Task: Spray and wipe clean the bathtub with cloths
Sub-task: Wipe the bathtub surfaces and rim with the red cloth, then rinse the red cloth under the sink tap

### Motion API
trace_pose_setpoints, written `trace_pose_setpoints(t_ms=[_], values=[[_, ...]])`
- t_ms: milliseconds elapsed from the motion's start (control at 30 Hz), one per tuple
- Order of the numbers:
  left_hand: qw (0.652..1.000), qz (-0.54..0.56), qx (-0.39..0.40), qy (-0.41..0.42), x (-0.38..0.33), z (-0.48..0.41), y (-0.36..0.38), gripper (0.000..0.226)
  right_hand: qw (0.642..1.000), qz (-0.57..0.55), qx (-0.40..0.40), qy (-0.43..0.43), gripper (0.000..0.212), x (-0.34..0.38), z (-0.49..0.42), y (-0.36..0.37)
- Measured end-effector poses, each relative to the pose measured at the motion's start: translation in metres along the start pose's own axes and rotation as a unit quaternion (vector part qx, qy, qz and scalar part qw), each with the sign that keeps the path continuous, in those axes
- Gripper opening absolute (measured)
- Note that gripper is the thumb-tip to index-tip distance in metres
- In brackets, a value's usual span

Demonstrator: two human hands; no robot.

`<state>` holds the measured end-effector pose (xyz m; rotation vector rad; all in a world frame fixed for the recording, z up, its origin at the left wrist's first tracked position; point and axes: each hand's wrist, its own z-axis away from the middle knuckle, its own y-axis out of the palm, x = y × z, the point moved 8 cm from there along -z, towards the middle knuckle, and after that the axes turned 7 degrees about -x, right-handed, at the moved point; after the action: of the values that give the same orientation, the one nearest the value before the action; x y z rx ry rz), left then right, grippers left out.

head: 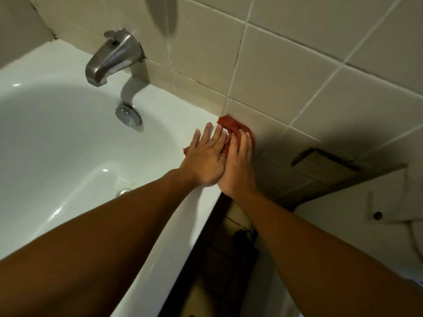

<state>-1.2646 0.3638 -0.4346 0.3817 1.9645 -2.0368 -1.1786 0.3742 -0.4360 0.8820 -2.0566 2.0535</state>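
Bathtub [57, 138] presents a smooth, glossy white finish with bright highlights, spout [112, 58] a brushed, satin grey metal, round overflow plate [128, 115] a polished, mirror-bright metal, cloth [231, 126] a matt, crumpled red fabric, and wall tiles [286, 72] a smooth, low-sheen beige glaze with pale matt grout.

Dim, warm, bowed edges (foreground seemingly blurred)

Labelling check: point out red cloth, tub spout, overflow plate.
red cloth [229, 125], head view, bunched upper fold by the tile
tub spout [112, 58], head view, middle of its body
overflow plate [127, 115], head view, centre of disc
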Motion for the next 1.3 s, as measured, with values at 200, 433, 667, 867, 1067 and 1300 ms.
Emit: trace_pose_setpoints(t_ms=[200, 433, 667, 867, 1067, 1300], values=[[0.992, 0.123, 0.024, -0.022, -0.013, 0.021, -0.004, 0.057, 0.99, -0.078, 0.029, 0.112, 0.089, 0.006, 0.035, -0.004], [0.985, 0.167, 0.046, 0.001, -0.028, 0.061, 0.0, 0.057, 0.963, -0.196, -0.012, 0.187, 0.051, 0.011, 0.09, -0.014], [0.949, 0.271, 0.142, -0.074, -0.033, 0.142, 0.001, 0.07, 0.937, -0.236, 0.078, 0.244, 0.024, 0.038, 0.158, -0.02], [0.898, 0.343, 0.238, -0.141, -0.042, 0.243, -0.056, 0.068, 0.893, -0.334, 0.132, 0.271, 0.037, 0.082, 0.231, -0.075], [0.944, 0.246, 0.22, 0.027, -0.108, 0.282, -0.18, 0.05, 0.866, -0.38, 0.08, 0.314, 0.014, 0.125, 0.288, -0.197], [0.929, 0.145, 0.24, 0.241, -0.268, 0.339, -0.273, 0.045, 0.899, -0.322, 0.048, 0.294, 0.026, 0.127, 0.4, -0.376]])
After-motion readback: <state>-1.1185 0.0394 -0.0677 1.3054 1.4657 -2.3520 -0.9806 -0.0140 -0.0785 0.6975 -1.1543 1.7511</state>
